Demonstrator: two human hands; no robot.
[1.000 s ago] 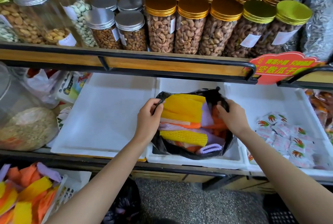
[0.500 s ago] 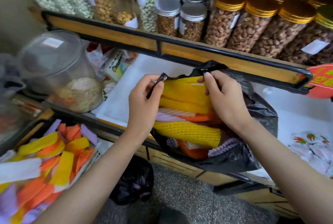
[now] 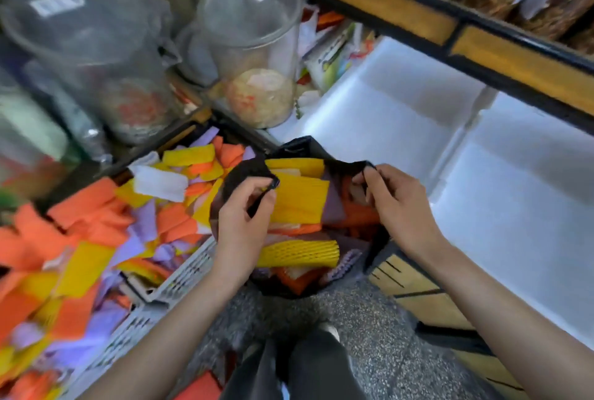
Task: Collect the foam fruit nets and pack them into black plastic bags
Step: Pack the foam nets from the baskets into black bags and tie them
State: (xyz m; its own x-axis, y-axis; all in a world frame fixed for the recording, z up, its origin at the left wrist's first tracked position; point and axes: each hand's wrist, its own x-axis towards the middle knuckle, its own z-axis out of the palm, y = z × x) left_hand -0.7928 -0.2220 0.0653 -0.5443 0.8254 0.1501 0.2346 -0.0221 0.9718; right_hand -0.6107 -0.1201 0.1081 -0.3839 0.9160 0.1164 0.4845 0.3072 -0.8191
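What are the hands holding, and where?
The black plastic bag: the left hand pinches its left handle, the right hand its right handle.

Thin plastic black bag [image 3: 247, 171]; ribbed foam nets [image 3: 297, 253].

Two hands: left hand [image 3: 244, 223], right hand [image 3: 398, 206]. One black bag [image 3: 247, 171], with three yellow foam nets [image 3: 299, 200] visible inside. One white basket [image 3: 189, 274]; its loose nets are too many to count. Two big clear jars [image 3: 254, 46]. Two white trays [image 3: 385, 104].
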